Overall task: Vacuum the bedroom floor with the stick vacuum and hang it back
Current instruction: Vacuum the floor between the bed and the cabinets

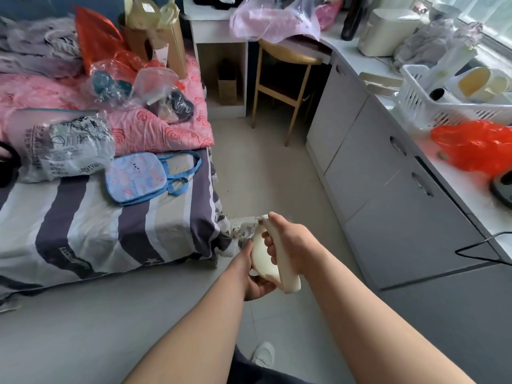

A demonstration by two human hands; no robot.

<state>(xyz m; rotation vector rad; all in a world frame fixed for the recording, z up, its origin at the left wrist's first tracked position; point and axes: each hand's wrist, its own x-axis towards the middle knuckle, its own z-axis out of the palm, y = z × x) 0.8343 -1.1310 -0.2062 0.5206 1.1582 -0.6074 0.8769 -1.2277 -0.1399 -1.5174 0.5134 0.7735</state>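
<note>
Both hands gripping stick vacuum (267, 253), right hand (291, 242) on handle, left hand (256, 284) beneath

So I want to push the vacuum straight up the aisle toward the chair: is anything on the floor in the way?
Nothing visible: the floor between bed and cabinets looks bare up to the chair.

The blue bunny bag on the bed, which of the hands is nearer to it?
Left. The left hand, under the vacuum's body, is on the bed side, nearer the blue bunny bag. The right hand grips the handle on the cabinet side, slightly farther off.
</note>
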